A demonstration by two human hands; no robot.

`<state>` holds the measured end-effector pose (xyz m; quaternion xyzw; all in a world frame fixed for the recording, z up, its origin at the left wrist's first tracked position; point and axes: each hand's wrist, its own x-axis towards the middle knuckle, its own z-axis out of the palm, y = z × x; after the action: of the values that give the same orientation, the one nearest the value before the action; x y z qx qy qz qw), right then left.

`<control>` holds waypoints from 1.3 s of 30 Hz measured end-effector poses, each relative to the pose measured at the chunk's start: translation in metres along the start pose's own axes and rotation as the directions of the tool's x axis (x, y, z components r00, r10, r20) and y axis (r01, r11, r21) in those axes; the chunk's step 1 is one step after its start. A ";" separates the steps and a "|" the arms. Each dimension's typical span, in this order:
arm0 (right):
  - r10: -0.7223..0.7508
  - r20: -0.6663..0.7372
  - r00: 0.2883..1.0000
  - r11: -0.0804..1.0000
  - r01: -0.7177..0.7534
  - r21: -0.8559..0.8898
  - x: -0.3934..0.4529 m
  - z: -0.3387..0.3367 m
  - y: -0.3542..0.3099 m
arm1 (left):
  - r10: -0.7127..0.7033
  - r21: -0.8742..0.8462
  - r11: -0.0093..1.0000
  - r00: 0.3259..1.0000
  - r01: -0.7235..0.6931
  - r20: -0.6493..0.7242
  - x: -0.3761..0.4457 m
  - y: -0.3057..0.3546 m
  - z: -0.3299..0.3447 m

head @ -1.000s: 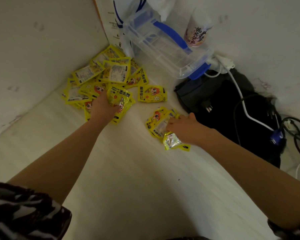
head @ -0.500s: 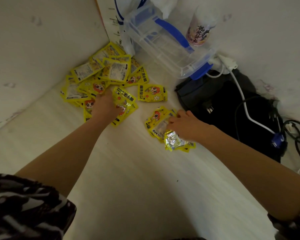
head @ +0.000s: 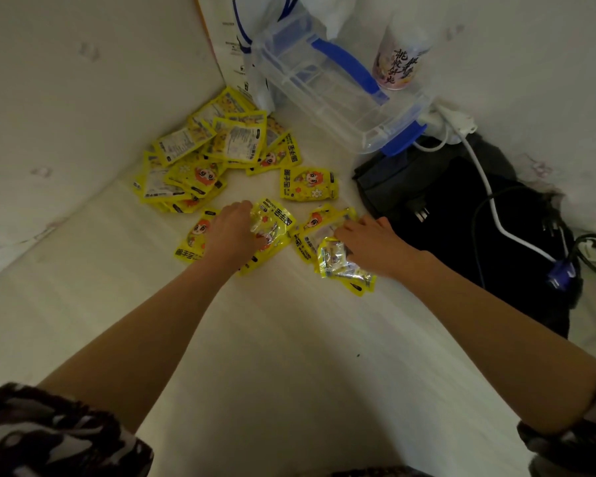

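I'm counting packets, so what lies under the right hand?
The right hand rests on a small stack of yellow packets, with a crinkled packet by the wrist. How many lie beneath is hidden by the hand.

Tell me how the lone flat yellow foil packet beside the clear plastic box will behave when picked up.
Likely floppy: the lone flat yellow foil packet is a thin pouch, and a similar packet creases in the grip of the left hand. Probably light, lying flat without bulk. Its glossy film may be slippery.
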<state>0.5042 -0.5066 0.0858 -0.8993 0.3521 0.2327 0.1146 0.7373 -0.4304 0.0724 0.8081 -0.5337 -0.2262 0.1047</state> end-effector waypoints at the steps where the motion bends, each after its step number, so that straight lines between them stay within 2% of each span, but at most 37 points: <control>1: 0.005 -0.014 1.000 1.000 -0.005 0.002 0.000 0.001 -0.001 | 0.019 -0.015 1.000 1.000 -0.019 0.003 -0.001 0.001 0.001; 7: 0.108 -0.072 0.992 0.989 -0.099 0.113 0.001 0.002 -0.008 | 0.059 -0.071 0.996 0.998 -0.058 0.013 -0.012 0.005 0.005; 11: 0.218 -0.078 0.973 0.901 -0.170 0.400 0.003 0.007 -0.011 | -0.117 -0.221 0.968 0.992 0.123 0.040 -0.019 0.002 0.010; 13: 0.277 -0.043 0.960 0.789 -0.202 0.580 0.004 0.008 -0.012 | -0.238 -0.386 0.890 0.970 0.241 0.057 -0.025 -0.006 0.013; 15: 0.343 -0.010 0.939 0.596 -0.209 0.775 0.004 0.009 -0.016 | -0.321 -0.565 0.764 0.943 0.311 0.084 -0.036 -0.011 0.014; 17: 0.401 0.028 0.916 0.412 -0.208 0.887 0.001 0.010 -0.021 | -0.371 -0.683 0.651 0.924 0.330 0.093 -0.049 -0.016 0.017; 20: 0.410 0.018 0.912 0.306 -0.156 0.939 -0.014 0.006 -0.036 | -0.417 -0.749 0.553 0.900 0.364 0.129 -0.069 -0.021 0.021; 24: 0.438 -0.003 0.899 0.207 -0.098 0.973 -0.045 0.008 -0.058 | -0.433 -0.778 0.515 0.892 0.360 0.126 -0.096 -0.020 0.023; 28: 0.465 0.029 0.885 0.127 -0.099 0.987 -0.078 0.025 -0.083 | -0.409 -0.797 0.486 0.899 0.358 0.155 -0.127 -0.021 0.027; 32: 0.524 0.077 0.848 0.020 -0.103 0.995 -0.114 0.041 -0.115 | -0.347 -0.814 0.467 0.918 0.345 0.191 -0.161 -0.023 0.028; 39: 0.645 0.145 0.751 -0.076 -0.126 0.989 -0.180 0.074 -0.172 | -0.157 -0.829 0.481 0.958 0.287 0.241 -0.217 -0.033 0.029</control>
<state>0.4812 -0.2498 0.1187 -0.4498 0.6737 -0.2245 0.5416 0.6793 -0.2178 0.0886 0.6959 -0.2484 -0.5239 0.4237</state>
